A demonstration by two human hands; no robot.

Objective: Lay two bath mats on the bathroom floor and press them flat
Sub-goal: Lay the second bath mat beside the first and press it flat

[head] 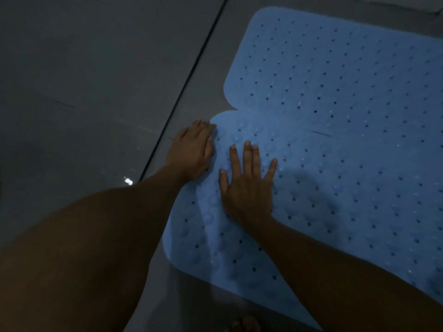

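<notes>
Hands press flat with straight fingers on the near blue mat [311, 200], left hand [193, 152] at its left edge, right hand [248, 185] just beside, far mat [335, 68] touching it.

Both forearms are bare from the lower frame edge to the wrists, with no sleeve covering them. The left hand [193, 150] and right hand [247, 180] are uncovered, the fingernails short and unpainted. The tips of bare toes [245, 323] show at the bottom edge of the picture, too dim to make out further.
</notes>
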